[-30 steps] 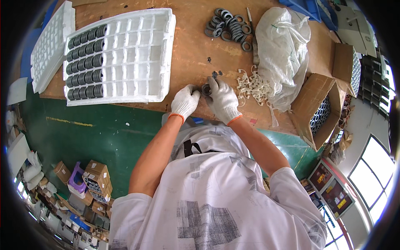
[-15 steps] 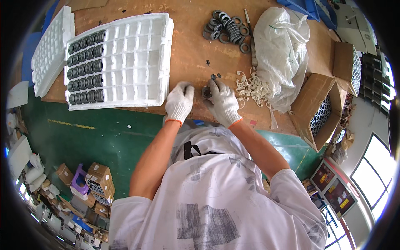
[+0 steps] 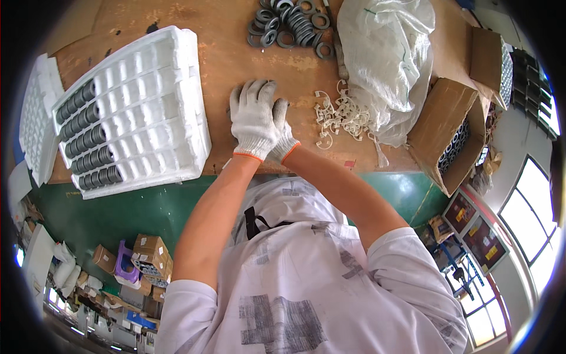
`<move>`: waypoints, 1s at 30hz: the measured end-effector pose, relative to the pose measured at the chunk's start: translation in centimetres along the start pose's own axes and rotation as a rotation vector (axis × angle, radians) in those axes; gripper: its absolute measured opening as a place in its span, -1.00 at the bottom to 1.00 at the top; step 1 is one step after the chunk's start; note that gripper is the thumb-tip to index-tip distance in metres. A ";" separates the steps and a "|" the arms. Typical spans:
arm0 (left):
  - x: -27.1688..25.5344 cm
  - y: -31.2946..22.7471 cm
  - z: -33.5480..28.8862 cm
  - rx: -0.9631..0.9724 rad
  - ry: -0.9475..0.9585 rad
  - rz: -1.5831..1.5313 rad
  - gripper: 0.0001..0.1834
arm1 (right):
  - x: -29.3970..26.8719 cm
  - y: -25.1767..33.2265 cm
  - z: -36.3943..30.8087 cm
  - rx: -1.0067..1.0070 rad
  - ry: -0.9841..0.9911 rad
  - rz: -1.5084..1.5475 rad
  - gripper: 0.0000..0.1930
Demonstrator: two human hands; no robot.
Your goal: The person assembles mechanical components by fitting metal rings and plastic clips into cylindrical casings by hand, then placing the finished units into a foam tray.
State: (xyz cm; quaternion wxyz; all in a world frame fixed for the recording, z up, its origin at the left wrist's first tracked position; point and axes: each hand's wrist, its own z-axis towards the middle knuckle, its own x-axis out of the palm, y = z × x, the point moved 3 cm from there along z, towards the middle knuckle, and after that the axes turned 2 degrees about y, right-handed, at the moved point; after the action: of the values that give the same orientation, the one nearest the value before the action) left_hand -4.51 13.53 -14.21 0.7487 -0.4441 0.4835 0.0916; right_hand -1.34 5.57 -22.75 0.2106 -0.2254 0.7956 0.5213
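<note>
Left hand (image 3: pixel 253 118) lies over right hand (image 3: pixel 286 143), both in white gloves, near the edge of the worktop (image 3: pixel 221 65).
From the hands, a white tray (image 3: pixel 193 106), partly filled with dark rings (image 3: pixel 88 140), is at nine o'clock; a loose ring heap (image 3: pixel 300 30) at twelve to one, a whitish bag (image 3: pixel 383 65) at two, pale clips (image 3: pixel 351 115) at three.

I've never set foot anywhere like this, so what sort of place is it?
Probably a workshop or factory packing area: a white foam tray holds rows of dark rings, loose rings lie heaped on the brown table, and an open cardboard box holds ring-shaped parts.
</note>
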 end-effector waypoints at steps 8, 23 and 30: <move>-0.9 -0.6 1.2 0.039 0.053 -0.001 -0.55 | -0.7 0.1 0.3 0.086 -0.192 0.254 -0.45; -6.3 -1.5 -6.2 -0.309 -0.040 -0.396 -0.66 | -21.6 -1.3 1.5 0.351 -0.343 -0.426 -0.65; -5.0 -2.3 -9.1 -0.373 0.228 -0.052 -0.50 | -18.6 0.2 2.0 0.340 -0.051 -0.580 -0.72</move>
State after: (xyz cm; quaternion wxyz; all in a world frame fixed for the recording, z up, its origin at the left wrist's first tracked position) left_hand -11.64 6.82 -10.13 0.5962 -0.5947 0.5281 0.1093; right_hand 13.76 10.14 -12.74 0.4044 -0.3908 0.7686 0.3048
